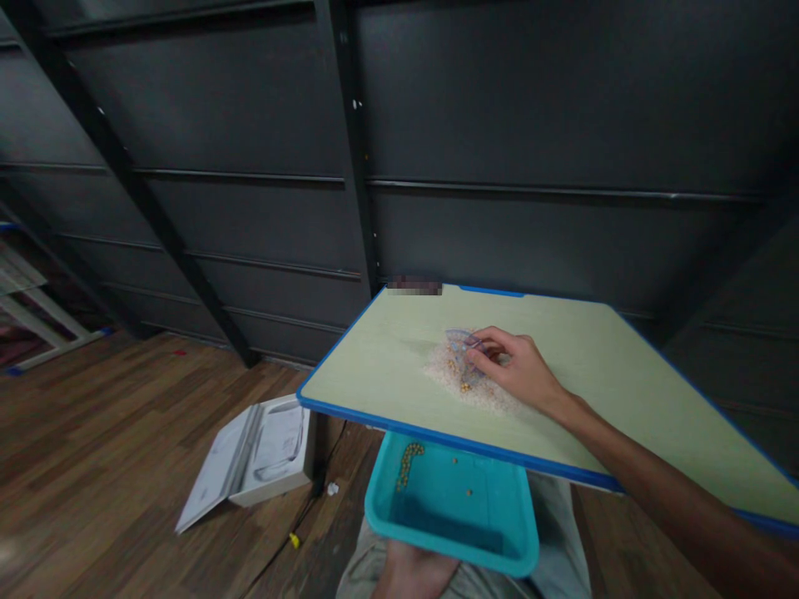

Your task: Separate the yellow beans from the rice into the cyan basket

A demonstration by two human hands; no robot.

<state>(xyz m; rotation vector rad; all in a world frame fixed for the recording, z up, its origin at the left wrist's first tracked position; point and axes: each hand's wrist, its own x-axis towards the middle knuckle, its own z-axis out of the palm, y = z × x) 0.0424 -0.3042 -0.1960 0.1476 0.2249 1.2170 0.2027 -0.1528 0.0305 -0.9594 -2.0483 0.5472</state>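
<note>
My right hand [508,362] pinches a clear, bluish plastic piece with a curved edge, like a protractor [460,336]. It is held over a spread pile of white rice-like grains [487,397] on the pale table. Small golden beads [465,387] lie among the grains, close below my fingertips. Under the table's near edge, a turquoise tray [453,545] sits over my lap, with several golden beads along its left side and two farther right. My left hand [417,564] supports the tray from beneath; its fingers are hidden.
The pale table [368,366] has a blue rim. A blurred dark object [414,286] lies at its back edge, near the dark panelled wall [262,216]. On the wooden floor at left are an open white box [280,441] and a cable [303,516]. A white frame [47,312] stands far left.
</note>
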